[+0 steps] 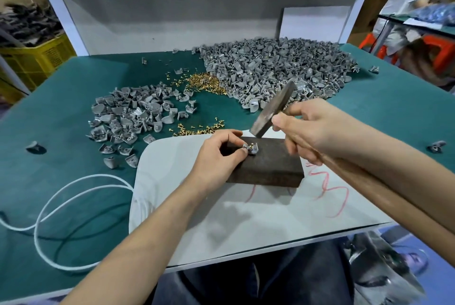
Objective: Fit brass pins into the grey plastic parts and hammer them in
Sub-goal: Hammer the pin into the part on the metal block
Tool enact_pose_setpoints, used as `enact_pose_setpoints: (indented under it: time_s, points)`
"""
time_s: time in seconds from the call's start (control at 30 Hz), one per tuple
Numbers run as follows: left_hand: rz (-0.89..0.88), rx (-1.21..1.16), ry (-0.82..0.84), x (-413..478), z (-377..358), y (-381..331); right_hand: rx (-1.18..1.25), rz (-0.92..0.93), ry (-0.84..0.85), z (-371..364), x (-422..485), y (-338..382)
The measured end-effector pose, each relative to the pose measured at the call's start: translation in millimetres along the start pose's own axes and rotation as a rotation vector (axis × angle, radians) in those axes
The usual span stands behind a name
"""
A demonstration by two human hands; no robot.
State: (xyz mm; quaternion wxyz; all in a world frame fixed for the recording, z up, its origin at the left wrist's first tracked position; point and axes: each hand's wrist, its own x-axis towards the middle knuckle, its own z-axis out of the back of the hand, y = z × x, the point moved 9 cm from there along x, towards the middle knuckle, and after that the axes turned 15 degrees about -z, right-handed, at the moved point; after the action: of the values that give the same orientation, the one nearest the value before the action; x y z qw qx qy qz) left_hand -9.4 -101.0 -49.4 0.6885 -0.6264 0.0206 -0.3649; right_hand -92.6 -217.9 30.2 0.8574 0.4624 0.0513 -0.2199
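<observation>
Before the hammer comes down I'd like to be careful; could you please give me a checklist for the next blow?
1. Grey part rests on the dark block: ok.
2. Brass pin stands in the part, head up: ok.
3. Pin exactly straight: cannot tell, too small.
4. Left hand pinches the part: ok.
5. Its fingers clear of the pin: not ok, they look very close.
6. Right hand grips the hammer, raised over the block: ok.

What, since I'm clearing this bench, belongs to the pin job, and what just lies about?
Job: grey part, brass pin, dark block, hammer, left hand, right hand, loose pins, heap of grey parts.
Lying about: white cable, yellow crate.
</observation>
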Motion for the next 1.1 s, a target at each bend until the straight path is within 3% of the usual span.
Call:
enact_pose_setpoints:
  time_s: [0.27, 0.4, 0.6, 0.8, 0.87, 0.97, 1.1]
  points:
    - [-0.011, 0.033, -0.004, -0.2, -0.1, 0.0, -0.584, 0.148, -0.363, 5.0, -6.3, 29.6]
    - [-0.008, 0.023, -0.015, -0.2, 1.2, 0.1, -0.566, 0.188, -0.382, 10.9, -10.2, 39.6]
    - [-0.020, 0.018, -0.011, -0.3, 1.6, -2.4, -0.638, 0.099, -0.280, -14.0, 1.4, 20.9]
    - [0.019, -0.015, -0.032, -2.2, 1.6, 0.9, -0.594, 0.231, -0.409, 6.5, -11.4, 45.8]
    - [0.011, -0.006, -0.034, -1.0, 1.7, 0.7, -0.767, 0.190, -0.355, -14.2, -5.9, 34.4]
    - [-0.005, 0.001, -0.032, -1.2, 2.0, -1.5, -0.760, 0.074, -0.253, -27.0, 1.5, 14.9]
    - [0.002, -0.004, -0.021, -1.5, 2.0, -0.2, -0.651, 0.162, -0.402, 2.5, -3.7, 36.1]
